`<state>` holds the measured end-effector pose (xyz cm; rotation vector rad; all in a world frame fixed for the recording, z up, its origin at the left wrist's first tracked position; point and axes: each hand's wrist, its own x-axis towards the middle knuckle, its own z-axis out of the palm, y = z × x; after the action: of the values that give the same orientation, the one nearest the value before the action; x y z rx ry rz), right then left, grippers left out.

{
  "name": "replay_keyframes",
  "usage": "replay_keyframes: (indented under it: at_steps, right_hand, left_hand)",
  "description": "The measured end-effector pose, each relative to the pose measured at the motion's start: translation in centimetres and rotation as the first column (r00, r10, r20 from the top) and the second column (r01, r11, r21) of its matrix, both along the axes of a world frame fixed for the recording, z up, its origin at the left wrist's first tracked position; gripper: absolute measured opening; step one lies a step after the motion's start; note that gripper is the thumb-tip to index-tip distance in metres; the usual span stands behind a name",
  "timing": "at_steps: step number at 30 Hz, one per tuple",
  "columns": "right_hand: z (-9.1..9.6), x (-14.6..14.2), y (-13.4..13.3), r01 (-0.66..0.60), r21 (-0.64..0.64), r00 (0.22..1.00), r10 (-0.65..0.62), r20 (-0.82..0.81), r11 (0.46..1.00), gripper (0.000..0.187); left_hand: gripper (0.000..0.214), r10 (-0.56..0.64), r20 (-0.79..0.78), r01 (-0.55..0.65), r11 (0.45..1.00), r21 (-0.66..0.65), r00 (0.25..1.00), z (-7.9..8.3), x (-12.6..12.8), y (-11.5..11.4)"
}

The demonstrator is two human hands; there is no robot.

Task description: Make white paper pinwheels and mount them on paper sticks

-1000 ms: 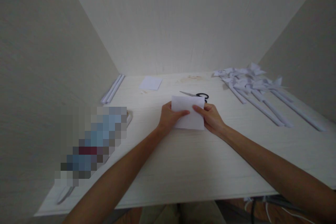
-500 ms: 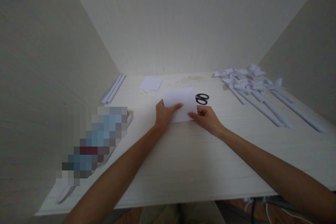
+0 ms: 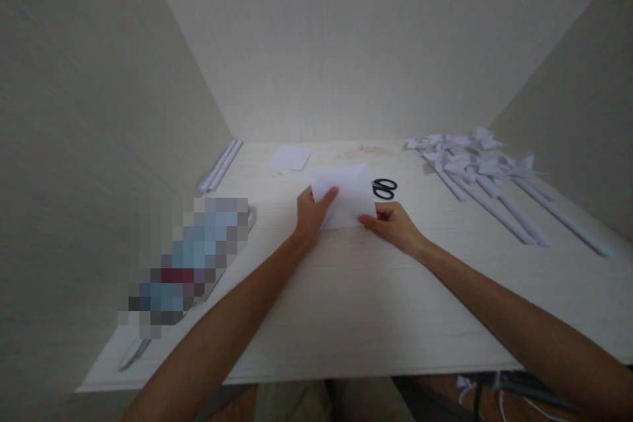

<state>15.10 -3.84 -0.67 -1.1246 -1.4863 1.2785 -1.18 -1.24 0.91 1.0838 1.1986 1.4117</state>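
Note:
A white sheet of paper (image 3: pixel 346 194) is held up over the table by both hands. My left hand (image 3: pixel 312 214) grips its left side, thumb lying across the front and fingers behind. With thumb and fingers, my right hand (image 3: pixel 393 223) pinches the lower right corner. Just beyond the paper's right edge lie black-handled scissors (image 3: pixel 384 188), their blades mostly hidden behind it. Another white paper square (image 3: pixel 291 157) rests flat farther back on the left.
Several paper pinwheels on rolled-paper sticks (image 3: pixel 494 175) lie at the right. Rolled paper tubes (image 3: pixel 221 165) rest at the back left. A blurred-out item (image 3: pixel 198 257) lies along the left side. Walls enclose the white table (image 3: pixel 356 316). Cables (image 3: pixel 494 395) show below its front edge.
The whole view has shifted slightly. My left thumb has moved a little on the paper; both hands still hold the sheet in nearly the same place.

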Motion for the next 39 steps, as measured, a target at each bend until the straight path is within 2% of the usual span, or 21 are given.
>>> replay_keyframes:
  at_steps: [6, 10, 14, 19, 22, 29, 39]
  right_hand:
    - [0.3, -0.1, -0.1, -0.059, -0.041, 0.995, 0.055, -0.084, 0.997, 0.017]
    - [0.3, -0.4, -0.1, 0.042, -0.089, 0.966, -0.063, -0.251, 0.995, 0.023]
    - [0.7, -0.6, 0.0, 0.135, -0.243, 0.882, -0.228, -0.412, 0.961, 0.019]
    - [1.2, -0.6, 0.0, 0.119, -0.348, 0.837, -0.282, -0.469, 0.93, 0.022]
    - [1.3, -0.6, 0.0, 0.115, -0.353, 0.821, -0.288, -0.492, 0.929, 0.026]
    - [1.2, -0.6, 0.1, 0.215, -0.304, 0.792, -0.348, -0.502, 0.928, 0.023]
    - [1.4, -0.5, 0.2, 0.187, -0.32, 0.791, -0.336, -0.511, 0.929, 0.025]
  left_hand:
    - [0.037, -0.048, -0.016, 0.048, 0.999, 0.006, 0.999, 0.1, -0.1, -0.1]
    - [0.036, -0.155, -0.055, 0.156, 0.988, 0.012, 0.986, 0.1, 0.2, -0.2]
    - [0.035, -0.238, -0.104, 0.24, 0.971, 0.008, 0.966, 0.1, 0.4, -0.3]
    - [0.043, -0.352, -0.023, 0.352, 0.936, 0.012, 0.936, -0.1, 0.4, -0.5]
    - [0.047, -0.375, -0.009, 0.375, 0.927, 0.003, 0.927, -0.1, 0.4, -0.6]
    - [0.044, -0.394, -0.069, 0.394, 0.919, -0.013, 0.917, 0.1, 0.4, -0.9]
    - [0.044, -0.39, -0.074, 0.391, 0.92, -0.014, 0.918, 0.0, 0.4, -0.8]
